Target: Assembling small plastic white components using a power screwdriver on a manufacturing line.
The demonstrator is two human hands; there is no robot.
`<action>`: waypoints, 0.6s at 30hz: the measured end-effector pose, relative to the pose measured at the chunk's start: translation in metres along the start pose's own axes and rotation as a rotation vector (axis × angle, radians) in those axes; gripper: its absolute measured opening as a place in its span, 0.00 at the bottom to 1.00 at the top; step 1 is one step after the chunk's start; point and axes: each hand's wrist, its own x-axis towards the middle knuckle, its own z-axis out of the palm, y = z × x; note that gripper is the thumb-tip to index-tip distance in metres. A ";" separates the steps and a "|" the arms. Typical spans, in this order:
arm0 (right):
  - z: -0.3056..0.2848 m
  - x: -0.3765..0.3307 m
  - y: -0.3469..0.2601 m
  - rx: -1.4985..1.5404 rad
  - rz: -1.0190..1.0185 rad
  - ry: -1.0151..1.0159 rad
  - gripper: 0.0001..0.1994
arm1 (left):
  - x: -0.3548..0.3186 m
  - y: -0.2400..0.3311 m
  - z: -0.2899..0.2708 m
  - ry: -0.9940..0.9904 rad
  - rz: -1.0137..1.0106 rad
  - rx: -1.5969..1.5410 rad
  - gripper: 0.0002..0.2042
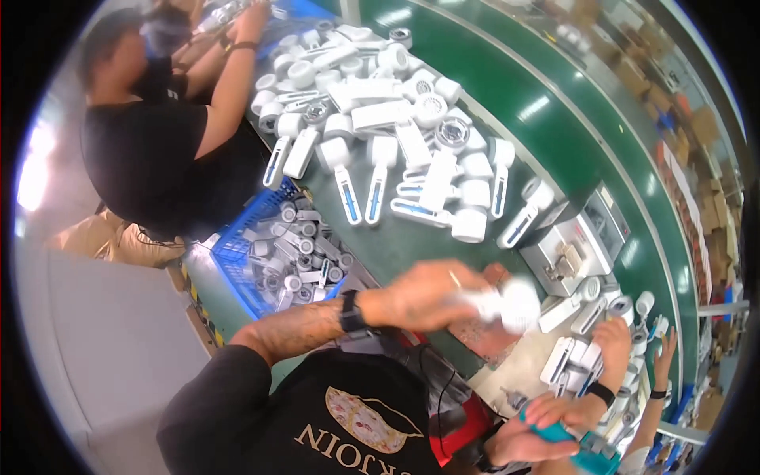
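My left hand (427, 294) is closed, blurred by motion, on a white shower-head-shaped piece (520, 305) with a round head. It is above a worn reddish-brown pad (484, 336) on the bench. At the lower right, my right hand (526, 439) grips a teal cordless power driver (595, 457). Its grey nose (514, 398) points up and left; the tip is too small to make out. Similar white pieces (380, 170) lie heaped on the green bench beyond my left hand, many with a blue strip in a handle slot.
A blue crate (237, 273) of small white and grey parts stands left of my forearm. Beyond my hands is a grey metal box-shaped device (574, 249). A co-worker's hand (611, 344) is near more white pieces at right; another person (158, 150) works at upper left.
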 end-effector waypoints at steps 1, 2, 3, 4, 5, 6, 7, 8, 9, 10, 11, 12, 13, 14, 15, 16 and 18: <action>-0.001 -0.005 -0.001 -0.055 -0.019 -0.022 0.26 | -0.003 -0.005 -0.025 0.153 -0.169 -0.010 0.17; -0.003 -0.008 0.000 -0.113 -0.042 -0.038 0.26 | -0.003 -0.009 -0.049 0.339 -0.323 0.009 0.16; -0.002 -0.009 0.002 -0.099 -0.042 -0.052 0.26 | -0.006 -0.037 -0.075 0.542 -0.222 0.203 0.18; -0.001 -0.011 0.007 -0.099 0.005 -0.042 0.26 | -0.013 -0.081 -0.113 0.633 -0.280 0.066 0.20; -0.004 -0.014 0.012 -0.115 0.052 -0.023 0.26 | 0.009 -0.091 -0.148 0.763 -0.331 0.047 0.21; -0.012 -0.019 0.016 -0.137 0.082 0.021 0.27 | 0.028 -0.096 -0.175 0.809 -0.313 0.136 0.22; -0.011 -0.020 0.016 -0.137 0.079 0.022 0.27 | 0.042 -0.099 -0.203 0.862 -0.293 0.236 0.22; -0.006 -0.019 0.017 -0.183 0.092 0.024 0.28 | 0.051 -0.124 -0.235 0.871 -0.274 0.321 0.22; -0.001 -0.018 0.017 -0.224 0.108 0.025 0.29 | 0.058 -0.144 -0.266 0.882 -0.254 0.413 0.23; -0.002 -0.018 0.015 -0.203 0.114 -0.005 0.29 | 0.073 -0.152 -0.281 0.888 -0.308 0.438 0.23; -0.004 -0.022 0.011 -0.221 0.099 0.019 0.29 | 0.088 -0.159 -0.285 0.880 -0.359 0.453 0.24; -0.007 -0.028 0.007 -0.227 0.094 0.041 0.29 | 0.099 -0.163 -0.284 0.705 -0.314 0.734 0.23; -0.009 -0.034 0.002 -0.236 0.085 0.067 0.30 | 0.107 -0.165 -0.284 0.520 -0.245 1.002 0.22; 0.001 -0.038 0.007 -0.265 0.099 0.088 0.30 | 0.090 -0.198 -0.308 0.436 -0.041 1.420 0.20; 0.008 -0.037 0.004 -0.311 0.095 0.072 0.31 | 0.094 -0.201 -0.309 0.345 0.240 1.817 0.18; 0.010 -0.040 0.003 -0.311 0.119 0.099 0.32 | 0.095 -0.204 -0.307 0.516 0.473 1.465 0.15; 0.007 -0.048 0.003 -0.292 0.160 0.098 0.33 | 0.111 -0.100 -0.215 0.672 0.216 0.999 0.14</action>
